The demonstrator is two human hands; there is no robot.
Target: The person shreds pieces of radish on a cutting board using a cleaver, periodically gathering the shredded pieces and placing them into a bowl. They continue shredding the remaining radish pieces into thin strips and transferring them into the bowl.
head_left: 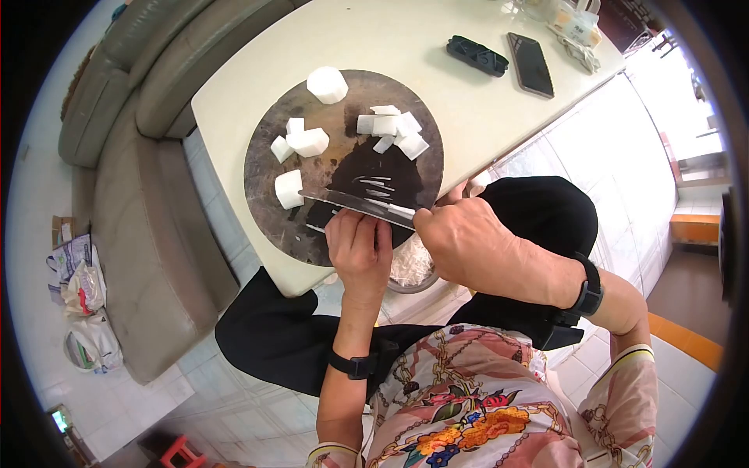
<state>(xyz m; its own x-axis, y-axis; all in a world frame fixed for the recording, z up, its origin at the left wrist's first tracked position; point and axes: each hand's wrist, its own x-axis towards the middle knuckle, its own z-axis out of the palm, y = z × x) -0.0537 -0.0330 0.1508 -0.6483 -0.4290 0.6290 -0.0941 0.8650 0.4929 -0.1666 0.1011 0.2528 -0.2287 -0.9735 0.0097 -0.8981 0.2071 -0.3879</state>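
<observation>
A round dark cutting board (265,156) lies on the pale table. My right hand (460,234) is wrapped round the handle of a knife (351,204), whose blade points left across the board. Just below the blade, my left hand (359,246) has its fingers bent down together at the board's near edge; what lies under them is hidden. Thin white strips (377,187) lie beside the blade. A white chunk (289,189) sits by the knife's tip. Farther back are a thick round piece (327,85), several chunks (308,142) and flat white pieces (398,127).
A bowl of white shreds (412,265) is below the table's near edge, partly behind my hands. Toward the back right of the table (374,39) lie a black case (477,56), a phone (530,65) and a tissue pack (577,27). A grey sofa (148,234) stands at the left.
</observation>
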